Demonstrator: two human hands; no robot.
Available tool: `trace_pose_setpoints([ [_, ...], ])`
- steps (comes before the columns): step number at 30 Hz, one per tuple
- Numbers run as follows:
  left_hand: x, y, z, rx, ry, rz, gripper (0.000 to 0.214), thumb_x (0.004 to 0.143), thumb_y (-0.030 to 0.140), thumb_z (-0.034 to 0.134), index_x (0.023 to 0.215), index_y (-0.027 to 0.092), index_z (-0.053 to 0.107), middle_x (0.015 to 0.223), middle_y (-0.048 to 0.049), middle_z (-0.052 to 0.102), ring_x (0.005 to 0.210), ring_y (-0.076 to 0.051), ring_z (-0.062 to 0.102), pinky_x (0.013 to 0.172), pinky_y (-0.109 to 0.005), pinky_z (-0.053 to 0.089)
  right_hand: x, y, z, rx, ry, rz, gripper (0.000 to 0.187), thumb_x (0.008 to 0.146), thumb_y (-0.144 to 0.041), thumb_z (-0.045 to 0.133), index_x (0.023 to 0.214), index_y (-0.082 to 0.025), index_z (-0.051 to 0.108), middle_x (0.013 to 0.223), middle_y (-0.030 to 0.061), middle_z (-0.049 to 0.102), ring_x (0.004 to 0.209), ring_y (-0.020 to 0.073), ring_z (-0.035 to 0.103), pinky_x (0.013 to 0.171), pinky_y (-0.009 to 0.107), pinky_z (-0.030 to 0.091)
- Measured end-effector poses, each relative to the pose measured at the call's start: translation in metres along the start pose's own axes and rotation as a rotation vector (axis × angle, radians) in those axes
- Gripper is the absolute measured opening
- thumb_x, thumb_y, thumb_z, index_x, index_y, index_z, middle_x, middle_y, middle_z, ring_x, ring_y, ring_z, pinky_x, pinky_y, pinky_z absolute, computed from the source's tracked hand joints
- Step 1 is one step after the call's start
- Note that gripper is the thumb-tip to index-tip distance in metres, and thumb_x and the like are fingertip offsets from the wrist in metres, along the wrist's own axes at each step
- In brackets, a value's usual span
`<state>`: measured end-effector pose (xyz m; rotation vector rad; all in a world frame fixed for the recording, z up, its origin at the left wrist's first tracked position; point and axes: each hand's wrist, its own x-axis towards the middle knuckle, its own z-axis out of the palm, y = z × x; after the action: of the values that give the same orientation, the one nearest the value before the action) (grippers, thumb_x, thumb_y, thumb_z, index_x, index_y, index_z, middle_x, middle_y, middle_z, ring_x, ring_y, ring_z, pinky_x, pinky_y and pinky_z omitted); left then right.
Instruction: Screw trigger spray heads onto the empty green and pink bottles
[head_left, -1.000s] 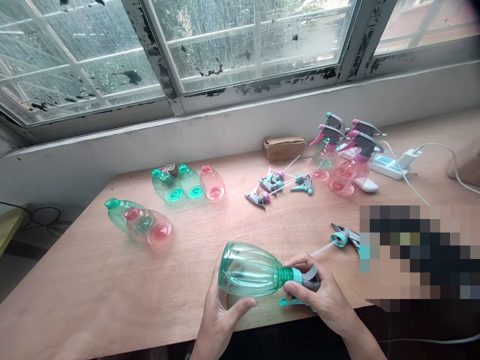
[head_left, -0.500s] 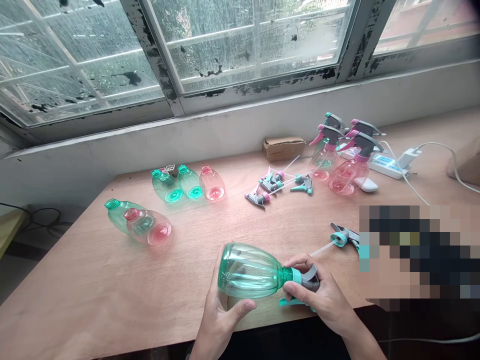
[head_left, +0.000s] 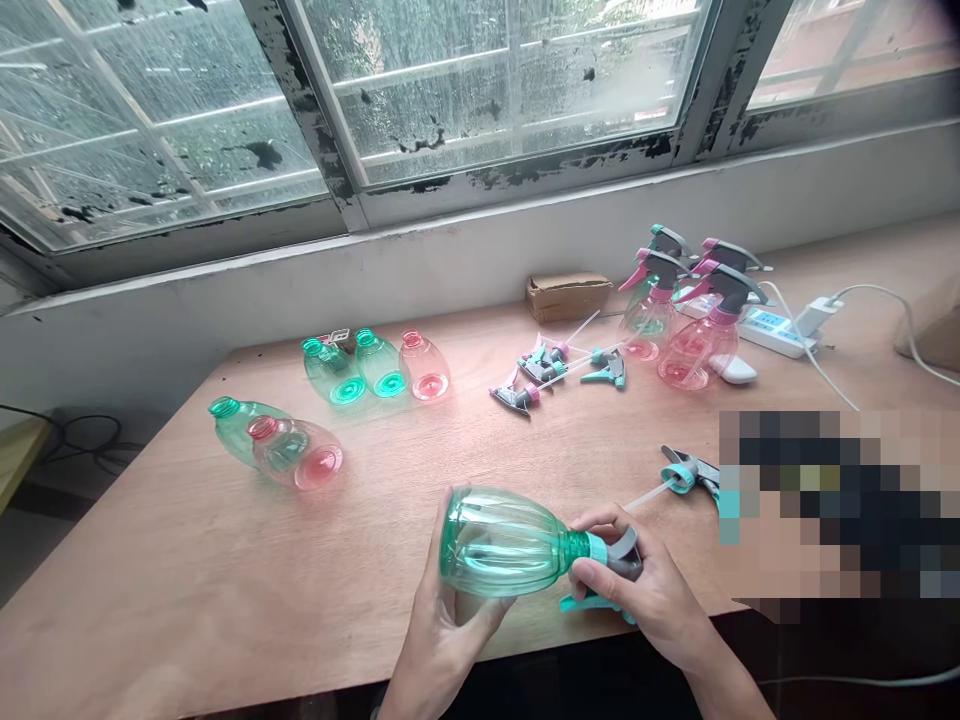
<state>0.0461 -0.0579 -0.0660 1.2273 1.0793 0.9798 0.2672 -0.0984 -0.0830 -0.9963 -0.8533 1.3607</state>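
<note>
A clear green spray bottle (head_left: 501, 541) lies sideways in my two hands at the near table edge. My left hand (head_left: 448, 632) cups its body from below, fingers wrapped round it. My right hand (head_left: 651, 598) is closed round the grey and teal trigger head (head_left: 616, 560) that sits on the bottle's neck. Another teal trigger head with a dip tube (head_left: 681, 474) lies just beyond my right hand.
On the wooden table (head_left: 187, 580) lie a green and a pink bottle (head_left: 289, 450) at the left, three more bottles (head_left: 379, 364) behind, loose trigger heads (head_left: 551, 370), assembled spray bottles (head_left: 686, 310), a cardboard box (head_left: 568, 294) and a power strip (head_left: 776, 330).
The bottle has turned slightly in my hands, and my left thumb has slid further under its body. Everything on the table stays where it was.
</note>
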Motion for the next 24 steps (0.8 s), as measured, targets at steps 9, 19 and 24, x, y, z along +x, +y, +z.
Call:
trace_pose_setpoints([
  [9,0.003,-0.006,-0.012,0.019,-0.022,0.04,0.103,0.077,0.053,0.087,0.163,0.032,0.034,0.171,-0.0105,0.04,0.157,-0.041,0.035,0.125,-0.047,0.037,-0.001,-0.003,0.001,-0.057,-0.003,0.012,0.032,0.087,-0.044,0.088,0.103,-0.023,0.069,0.073,-0.0026,0.07,0.065,0.0181,0.069,0.067,0.031,0.06],
  [19,0.003,0.001,-0.005,0.025,0.005,0.018,0.081,0.081,0.04,0.087,0.152,0.03,0.051,0.152,-0.0095,0.062,0.144,-0.038,0.053,0.122,-0.048,0.041,0.0,-0.005,0.001,-0.015,0.005,0.013,0.036,0.086,-0.046,0.089,0.103,-0.023,0.068,0.071,-0.0025,0.07,0.064,0.0184,0.068,0.066,0.031,0.057],
  [24,-0.001,0.007,0.002,0.001,0.07,0.022,0.087,0.077,0.043,0.09,0.154,0.034,0.051,0.152,-0.007,0.062,0.146,-0.039,0.052,0.123,-0.048,0.041,-0.001,-0.005,0.002,-0.021,0.003,0.02,0.034,0.086,-0.045,0.089,0.102,-0.024,0.068,0.073,-0.0033,0.071,0.065,0.0174,0.069,0.066,0.029,0.058],
])
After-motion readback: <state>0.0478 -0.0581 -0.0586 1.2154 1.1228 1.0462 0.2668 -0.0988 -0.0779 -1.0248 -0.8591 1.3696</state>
